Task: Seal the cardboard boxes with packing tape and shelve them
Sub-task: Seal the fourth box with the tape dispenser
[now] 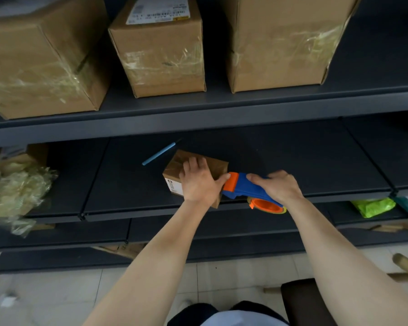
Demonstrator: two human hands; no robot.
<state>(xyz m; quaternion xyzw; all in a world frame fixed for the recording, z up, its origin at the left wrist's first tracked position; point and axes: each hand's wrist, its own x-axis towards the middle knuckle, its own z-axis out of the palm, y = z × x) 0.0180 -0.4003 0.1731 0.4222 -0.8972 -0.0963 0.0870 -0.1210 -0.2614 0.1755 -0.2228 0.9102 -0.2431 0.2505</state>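
Cardboard box (pixel 218 166) near the front edge of the middle shelf (pixel 292 161). Pins it there with left hand (pixel 198 183), fingers spread flat on top, probably against sliding. Grips tape dispenser (pixel 242 187) by its handle in right hand (pixel 279 187), fingers clenched, orange head at the box's right end, apparently to lay tape.

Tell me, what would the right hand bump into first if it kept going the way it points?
Likely the small box: the tape dispenser in the right hand noses at it, beside the left hand.
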